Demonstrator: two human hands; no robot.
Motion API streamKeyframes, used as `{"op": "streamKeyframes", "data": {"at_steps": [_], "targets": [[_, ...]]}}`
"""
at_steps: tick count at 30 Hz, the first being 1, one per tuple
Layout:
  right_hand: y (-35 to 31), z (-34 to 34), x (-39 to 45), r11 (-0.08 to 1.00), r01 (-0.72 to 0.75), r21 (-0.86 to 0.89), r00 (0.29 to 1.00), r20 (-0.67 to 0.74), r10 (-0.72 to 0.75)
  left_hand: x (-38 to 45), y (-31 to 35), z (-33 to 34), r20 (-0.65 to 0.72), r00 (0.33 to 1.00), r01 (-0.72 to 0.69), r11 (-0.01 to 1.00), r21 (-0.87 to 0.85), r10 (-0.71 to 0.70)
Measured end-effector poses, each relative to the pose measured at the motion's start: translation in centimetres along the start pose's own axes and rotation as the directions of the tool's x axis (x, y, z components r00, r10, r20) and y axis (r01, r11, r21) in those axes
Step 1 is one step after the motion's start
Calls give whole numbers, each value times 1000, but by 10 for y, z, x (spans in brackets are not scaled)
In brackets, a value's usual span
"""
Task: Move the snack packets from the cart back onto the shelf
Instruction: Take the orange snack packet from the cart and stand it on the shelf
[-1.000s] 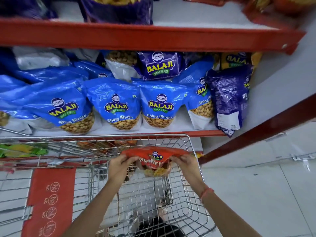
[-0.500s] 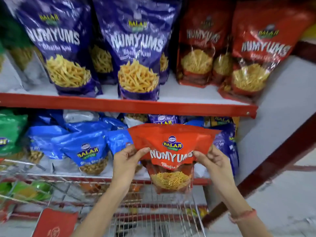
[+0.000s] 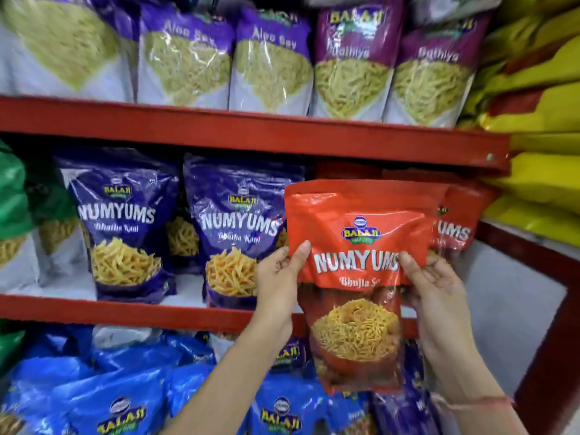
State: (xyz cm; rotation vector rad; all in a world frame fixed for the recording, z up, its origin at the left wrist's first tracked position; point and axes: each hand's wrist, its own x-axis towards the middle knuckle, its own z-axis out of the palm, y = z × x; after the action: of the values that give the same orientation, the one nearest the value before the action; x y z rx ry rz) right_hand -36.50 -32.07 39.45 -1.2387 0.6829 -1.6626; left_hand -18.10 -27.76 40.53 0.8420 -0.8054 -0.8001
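Observation:
I hold a red Numyums Bhujia Sev packet (image 3: 357,271) upright in front of the middle shelf (image 3: 157,312). My left hand (image 3: 279,277) grips its left edge, thumb on the front. My right hand (image 3: 436,287) grips its right edge. Directly behind it, at the shelf's right end, stands another red Numyums packet (image 3: 455,227), mostly hidden. The cart is out of view.
Two purple Numyums packets (image 3: 125,224) (image 3: 238,233) stand left of the red ones. Aloo Sev packets (image 3: 266,61) fill the shelf above, blue Balaji packets (image 3: 119,400) the shelf below. Yellow sacks (image 3: 539,98) are stacked at the right. A green packet (image 3: 12,196) sits far left.
Both hands lifted the red packet out of the cart and up to the middle shelf. The view tilted upward, so the cart dropped out of sight.

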Motion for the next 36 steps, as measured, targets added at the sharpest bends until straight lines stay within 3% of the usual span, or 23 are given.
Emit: {"op": "streamKeyframes", "data": {"at_steps": [9,16,23,27,30,33,36], "targets": [[30,13,101,993,-106,-41,981,-170,98,74,-17,57,-206,974,82,993,-83,-97],[44,41,143,993,-116,33,952,-282,121,120,-14,82,-251,966,49,996,-73,-66],[78,44,139,995,-88,-44,957,-280,72,128,-33,67,-218,975,42,999,5,-40],[82,33,126,979,-158,-130,980,-145,139,118,-46,50,-155,987,-8,990,139,30],[86,19,114,933,-297,-202,954,-97,283,106,-71,29,-138,987,114,970,215,-86],[90,9,99,899,-377,-222,926,-66,372,88,-77,18,-100,949,313,937,153,-300],[87,4,87,897,-376,-232,924,-14,383,72,-64,17,-17,956,293,943,158,-294]]}}
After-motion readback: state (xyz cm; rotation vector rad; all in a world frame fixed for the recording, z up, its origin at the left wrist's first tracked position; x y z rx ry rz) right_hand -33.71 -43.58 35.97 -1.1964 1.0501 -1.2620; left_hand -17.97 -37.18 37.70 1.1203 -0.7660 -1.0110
